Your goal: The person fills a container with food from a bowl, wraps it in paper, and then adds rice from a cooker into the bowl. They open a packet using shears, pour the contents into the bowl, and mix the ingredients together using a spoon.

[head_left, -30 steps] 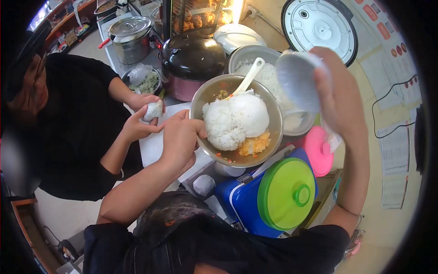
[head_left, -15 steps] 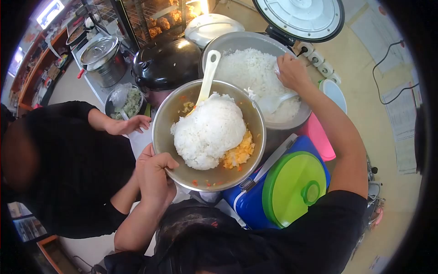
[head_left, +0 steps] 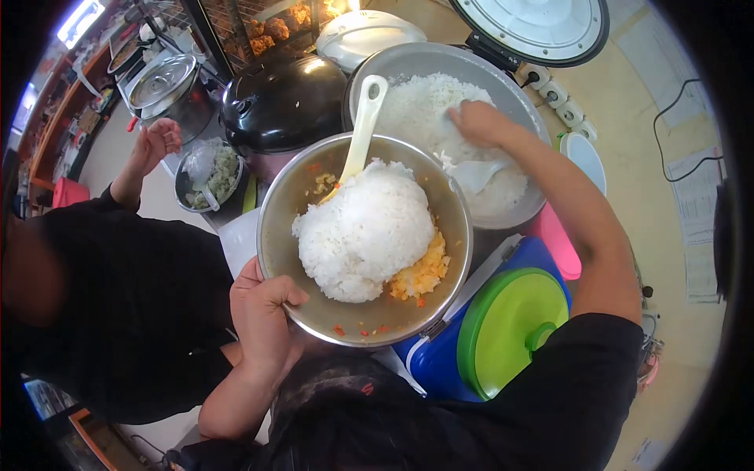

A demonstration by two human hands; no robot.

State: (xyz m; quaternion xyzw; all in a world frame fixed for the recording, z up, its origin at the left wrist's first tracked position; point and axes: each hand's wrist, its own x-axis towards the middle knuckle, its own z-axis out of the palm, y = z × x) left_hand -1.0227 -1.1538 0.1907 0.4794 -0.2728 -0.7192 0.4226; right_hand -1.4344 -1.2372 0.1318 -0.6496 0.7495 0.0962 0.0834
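My left hand (head_left: 263, 310) grips the rim of a steel mixing bowl (head_left: 275, 235), thumb over the edge. A large mound of white rice (head_left: 365, 235) fills its middle, with scrambled egg (head_left: 422, 271) and red and pale chopped bits around it. A cream-coloured spoon (head_left: 367, 118) leans in the bowl, handle up. My right hand (head_left: 479, 124) is over the cooked rice (head_left: 420, 98) in a big rice cooker (head_left: 518, 94), fingertips down at the rice and drawn together. What they hold, if anything, is hidden. A whitish rice paddle (head_left: 481, 174) lies in the cooker's rice, below that hand.
The cooker's raised lid (head_left: 542, 27) stands behind. A black domed lid (head_left: 283, 102) and a pot of green food (head_left: 224, 177) are to the left. A blue cooler (head_left: 436, 353) with a green lid (head_left: 503, 330) sits front right. Another person's hand (head_left: 157, 141) is raised at left.
My right hand has moved left and further over the rice in the cooker. The bowl has shifted slightly down. The other person's hand has moved up and left, away from the bowl.
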